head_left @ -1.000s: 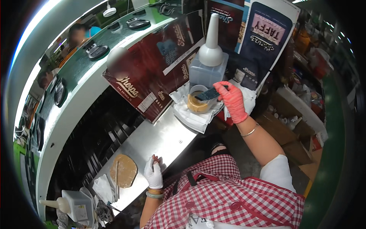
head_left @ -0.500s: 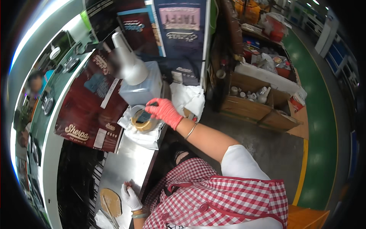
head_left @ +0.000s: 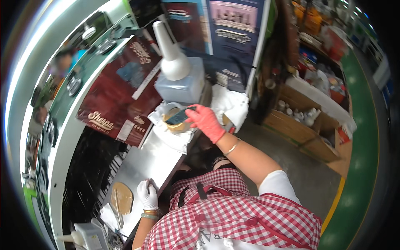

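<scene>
Pink-gloved right hand (head_left: 206, 123): fingers clamped on 1 dark flat piece (head_left: 180, 118), its free end left of fingertips, over round tan container (head_left: 180, 127). Square-bodied bottle (head_left: 179, 86) stands beyond those fingers. White-gloved left hand (head_left: 148, 196): fingers curled, cannot tell whether on anything; 1 tan disc (head_left: 125, 198) left of them.

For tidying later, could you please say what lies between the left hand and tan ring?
The head view shows metal bench, then white cloth or paper by the ring.
</scene>
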{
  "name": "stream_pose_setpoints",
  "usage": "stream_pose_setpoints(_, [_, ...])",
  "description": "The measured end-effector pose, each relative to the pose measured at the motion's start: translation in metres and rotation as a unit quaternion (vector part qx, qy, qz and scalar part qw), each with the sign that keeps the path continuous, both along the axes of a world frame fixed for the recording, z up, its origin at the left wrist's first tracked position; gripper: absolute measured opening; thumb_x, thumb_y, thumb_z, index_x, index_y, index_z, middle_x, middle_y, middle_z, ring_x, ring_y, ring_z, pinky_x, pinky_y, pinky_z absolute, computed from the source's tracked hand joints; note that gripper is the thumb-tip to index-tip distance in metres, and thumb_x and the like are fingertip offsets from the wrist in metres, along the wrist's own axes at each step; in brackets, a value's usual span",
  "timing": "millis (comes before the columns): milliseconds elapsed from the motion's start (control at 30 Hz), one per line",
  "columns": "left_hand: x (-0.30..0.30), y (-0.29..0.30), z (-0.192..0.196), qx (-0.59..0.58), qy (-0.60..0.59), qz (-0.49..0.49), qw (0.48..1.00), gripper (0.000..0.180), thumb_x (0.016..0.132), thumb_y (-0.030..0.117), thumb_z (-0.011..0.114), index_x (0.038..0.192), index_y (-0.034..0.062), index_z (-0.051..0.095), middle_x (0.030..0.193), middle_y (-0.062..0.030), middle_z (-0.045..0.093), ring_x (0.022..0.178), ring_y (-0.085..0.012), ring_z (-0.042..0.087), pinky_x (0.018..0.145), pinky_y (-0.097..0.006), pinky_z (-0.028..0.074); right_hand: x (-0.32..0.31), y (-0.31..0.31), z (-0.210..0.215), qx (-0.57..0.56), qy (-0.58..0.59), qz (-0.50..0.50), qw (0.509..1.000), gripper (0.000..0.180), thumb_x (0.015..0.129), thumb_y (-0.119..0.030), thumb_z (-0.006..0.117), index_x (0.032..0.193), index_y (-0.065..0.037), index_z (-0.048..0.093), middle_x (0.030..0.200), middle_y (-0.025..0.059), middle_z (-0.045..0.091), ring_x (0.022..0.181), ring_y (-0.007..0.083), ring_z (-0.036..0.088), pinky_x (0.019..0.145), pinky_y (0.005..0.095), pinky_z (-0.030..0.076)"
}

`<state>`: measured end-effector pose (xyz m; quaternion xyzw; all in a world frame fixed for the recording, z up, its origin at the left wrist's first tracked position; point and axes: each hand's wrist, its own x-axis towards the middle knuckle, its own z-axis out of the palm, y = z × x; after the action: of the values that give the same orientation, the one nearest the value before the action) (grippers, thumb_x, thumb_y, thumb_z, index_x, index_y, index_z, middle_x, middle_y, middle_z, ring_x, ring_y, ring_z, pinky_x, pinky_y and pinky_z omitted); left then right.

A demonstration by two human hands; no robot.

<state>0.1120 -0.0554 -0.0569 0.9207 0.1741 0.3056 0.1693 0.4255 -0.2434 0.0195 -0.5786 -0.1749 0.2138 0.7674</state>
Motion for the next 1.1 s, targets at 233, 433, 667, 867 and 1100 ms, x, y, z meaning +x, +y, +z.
stream_pose_setpoints(233, [-0.008,-0.002,-0.001,-0.034,0.007,0.018,0.999,0.022,0.075,-0.005,0.053,0.095,0.0012,0.057,0.094,-0.0135,0.059,0.088,-0.0293,0.055,0.080,-0.036,0.045,0.006,0.014,0.001,0.059,0.107,-0.004,0.992,0.019,0.089,-0.011,0.053,0.106,-0.003,0.057,0.086,0.0054,0.061,0.069,0.0124,0.063,0.052,0.0208,0.048])
stream_pose_setpoints(433, [-0.009,-0.002,-0.001,-0.040,0.012,0.011,0.999,0.022,0.076,-0.005,0.052,0.097,0.0005,0.057,0.096,-0.0132,0.059,0.090,-0.0288,0.055,0.081,-0.036,0.044,0.000,0.012,-0.004,0.047,0.066,-0.023,0.996,0.023,0.090,-0.014,0.049,0.109,-0.004,0.056,0.093,0.0051,0.060,0.073,0.0139,0.063,0.057,0.0208,0.049])
stream_pose_setpoints(667, [-0.015,0.002,-0.005,-0.060,0.014,-0.023,0.998,0.025,0.076,-0.006,0.051,0.100,-0.0006,0.057,0.099,-0.0139,0.056,0.093,-0.0285,0.053,0.084,-0.036,0.043,0.002,0.000,-0.020,0.146,0.113,0.053,0.981,0.053,0.082,-0.007,0.054,0.131,-0.004,0.034,0.115,0.0104,0.052,0.090,0.0176,0.058,0.066,0.0274,0.052])
stream_pose_setpoints(867, [-0.012,-0.003,-0.023,-0.057,-0.014,-0.040,0.997,0.037,0.074,-0.007,0.049,0.111,-0.0021,0.053,0.112,-0.0170,0.050,0.097,-0.0289,0.054,0.085,-0.036,0.044,0.001,-0.061,-0.051,0.182,0.073,0.041,0.980,0.064,0.083,-0.011,0.058,0.138,-0.005,0.026,0.130,0.0139,0.041,0.092,0.0173,0.056,0.070,0.0287,0.051])
stream_pose_setpoints(1100, [0.126,-0.113,-0.038,0.096,0.009,-0.467,0.879,0.032,0.062,0.005,0.061,0.094,0.0082,0.060,0.085,-0.0083,0.061,0.087,-0.0269,0.058,0.078,-0.038,0.046,-0.039,-0.232,-0.106,0.126,0.237,-0.192,0.944,0.028,0.085,-0.019,0.057,0.109,-0.004,0.058,0.087,0.0041,0.062,0.071,0.0119,0.059,0.062,0.0219,0.048])
